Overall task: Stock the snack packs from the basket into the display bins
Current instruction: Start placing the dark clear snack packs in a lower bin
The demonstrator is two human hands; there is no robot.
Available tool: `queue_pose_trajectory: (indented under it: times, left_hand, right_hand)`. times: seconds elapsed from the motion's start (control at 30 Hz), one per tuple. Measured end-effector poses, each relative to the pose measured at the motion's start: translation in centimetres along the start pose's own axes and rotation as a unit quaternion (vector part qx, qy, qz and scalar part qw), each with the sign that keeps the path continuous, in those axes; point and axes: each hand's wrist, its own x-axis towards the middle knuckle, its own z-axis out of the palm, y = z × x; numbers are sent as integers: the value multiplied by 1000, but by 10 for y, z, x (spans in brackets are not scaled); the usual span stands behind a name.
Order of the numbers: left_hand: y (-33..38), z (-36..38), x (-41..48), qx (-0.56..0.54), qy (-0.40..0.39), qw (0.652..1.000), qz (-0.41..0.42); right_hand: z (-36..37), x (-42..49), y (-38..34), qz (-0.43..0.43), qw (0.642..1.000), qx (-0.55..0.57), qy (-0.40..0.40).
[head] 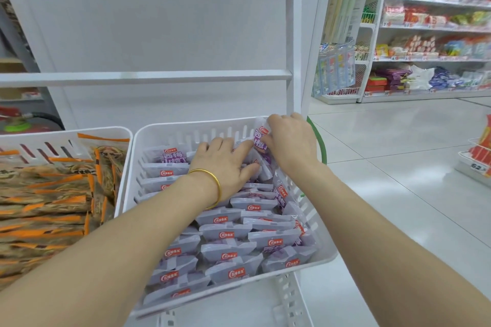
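The purple snack pack (259,138), judged light, soft, slippery and best gripped at a sealed edge, is held by curled fingers of the right hand (291,141) at the display bin (186,125) rear corner, while stocked packs (225,232) are pressed by flat fingers of the left hand (225,164).

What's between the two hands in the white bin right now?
Head view: a purple snack pack stands on end between the left hand and right hand, near the white bin's back right corner; the right hand grips it.
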Motion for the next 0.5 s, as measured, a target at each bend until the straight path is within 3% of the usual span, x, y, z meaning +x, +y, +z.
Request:
queue_pose_trajectory:
  times: [0.2,0.33,0.5]
  left_hand:
    - [0,3,-4,-18,11,1000,-8]
    - [0,5,-6,-41,18,999,-10]
    - [-2,11,-9,-64,7,998,-12]
  right_hand:
    - [0,-12,7,-42,998,-34,30]
    - [13,-22,10,-76,988,-115,68]
    - [10,-13,5,-44,986,-117,112]
